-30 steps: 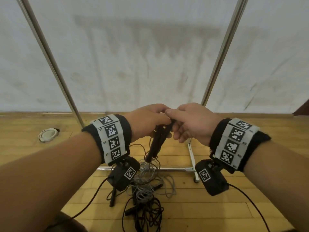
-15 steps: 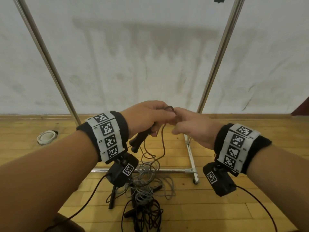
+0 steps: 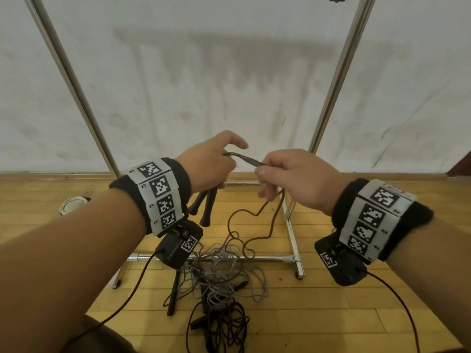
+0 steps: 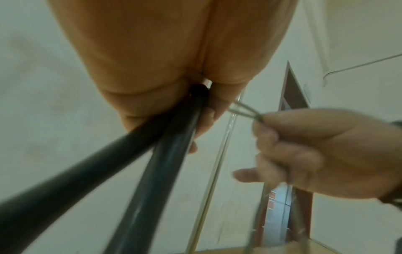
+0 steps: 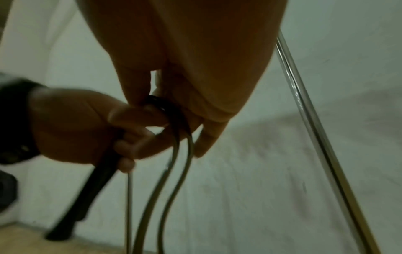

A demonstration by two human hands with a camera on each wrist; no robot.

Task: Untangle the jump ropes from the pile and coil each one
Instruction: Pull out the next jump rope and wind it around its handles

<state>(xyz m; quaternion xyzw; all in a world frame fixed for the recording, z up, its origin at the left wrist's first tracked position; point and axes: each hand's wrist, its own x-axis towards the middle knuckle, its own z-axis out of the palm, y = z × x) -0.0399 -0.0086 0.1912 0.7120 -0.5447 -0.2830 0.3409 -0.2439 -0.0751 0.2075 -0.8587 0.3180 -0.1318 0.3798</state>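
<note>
My left hand [image 3: 212, 165] grips two black jump-rope handles [image 3: 204, 206] that hang down below the fist, seen close in the left wrist view as handles [image 4: 139, 171]. From their top a brown cord [image 3: 246, 157] runs in two strands to my right hand [image 3: 288, 174], which pinches it between thumb and fingers. Below that pinch the cord [image 3: 257, 220] drops in loose loops to the floor. In the right wrist view the cord strands [image 5: 174, 163] hang from the right hand. On the floor lies a tangled pile [image 3: 221, 281] of grey and black ropes with black handles.
A metal rack frame stands behind the hands, with a slanted left pole [image 3: 68, 80], a right pole [image 3: 339, 72] and a floor bar [image 3: 270, 258]. A white round object [image 3: 71, 203] lies on the wooden floor at left. White wall behind.
The hands have moved apart and risen a little. The right hand has drawn the cord out from the handles, so two short strands now stretch between the hands. The handles hang lower from the left fist.
</note>
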